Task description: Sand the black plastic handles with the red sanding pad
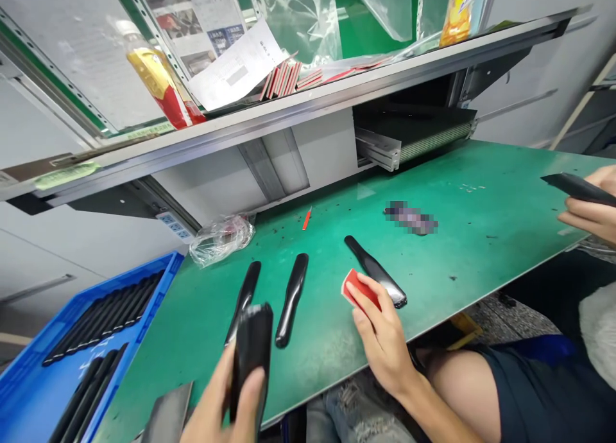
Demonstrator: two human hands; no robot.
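Blue tray [29,372] w/ black parts at far left, beside green desk [481,237]. Left hand [226,404] low at desk edge, fingers wrapped round a black part [251,350], held upright. Two more parts [291,298] lie on desk just beyond. Right hand [380,337] on desk, fingers pinching a red pad [356,287], touching another part [375,271]. Far right: co-worker's hand [594,208] holds a dark piece.
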